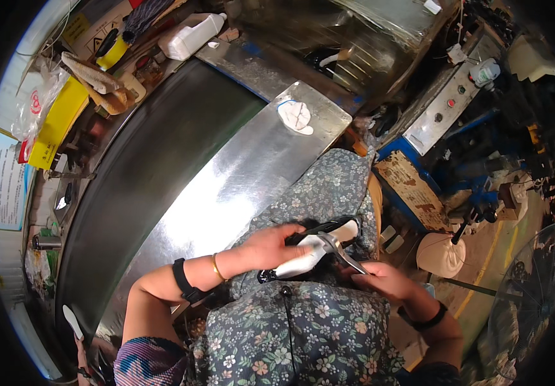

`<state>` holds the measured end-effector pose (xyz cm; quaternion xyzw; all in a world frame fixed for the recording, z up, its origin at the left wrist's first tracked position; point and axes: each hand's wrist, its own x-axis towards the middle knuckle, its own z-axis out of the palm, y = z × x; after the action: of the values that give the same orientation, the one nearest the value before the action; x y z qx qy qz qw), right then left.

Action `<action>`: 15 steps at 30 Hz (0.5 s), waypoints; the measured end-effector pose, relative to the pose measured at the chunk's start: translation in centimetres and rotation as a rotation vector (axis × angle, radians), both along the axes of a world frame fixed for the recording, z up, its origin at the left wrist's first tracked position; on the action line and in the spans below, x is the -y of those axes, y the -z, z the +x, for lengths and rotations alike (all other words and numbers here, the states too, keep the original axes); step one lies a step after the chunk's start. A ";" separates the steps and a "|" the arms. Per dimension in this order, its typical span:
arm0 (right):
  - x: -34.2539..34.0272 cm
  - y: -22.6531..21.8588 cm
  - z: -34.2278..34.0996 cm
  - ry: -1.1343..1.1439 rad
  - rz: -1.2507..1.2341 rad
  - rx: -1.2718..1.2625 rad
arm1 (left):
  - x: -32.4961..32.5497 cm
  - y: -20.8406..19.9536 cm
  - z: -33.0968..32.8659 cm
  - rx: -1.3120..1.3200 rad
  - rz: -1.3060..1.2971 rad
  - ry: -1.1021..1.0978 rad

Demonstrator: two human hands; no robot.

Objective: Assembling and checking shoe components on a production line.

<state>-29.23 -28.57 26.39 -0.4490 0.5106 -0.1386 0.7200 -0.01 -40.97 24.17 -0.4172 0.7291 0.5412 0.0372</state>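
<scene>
Bare left hand grips the side of a long, white, shoe-shaped piece with black edges, over the lap of the dark flowered cloth apron. It looks light, stiff and a bit slippery, so its side edges seem best to hold. It slants from the apron's belly part out and right; I can't tell which end is the toe. Over the apron's right side, the bare right hand holds curved silver metal pincers, which seem to touch it.

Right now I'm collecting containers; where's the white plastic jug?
The white plastic jug is at the head view's upper left, by the far end of the dark belt.
</scene>
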 end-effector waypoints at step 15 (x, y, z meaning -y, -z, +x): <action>6.9 -2.9 0.1 -0.344 0.106 -0.090 | -3.1 2.1 -0.4 -0.153 0.060 -0.036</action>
<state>-29.14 -35.43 29.34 -0.4969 0.4647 0.0339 0.7321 -0.41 -37.90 22.05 -0.3862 0.7057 0.5937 -0.0159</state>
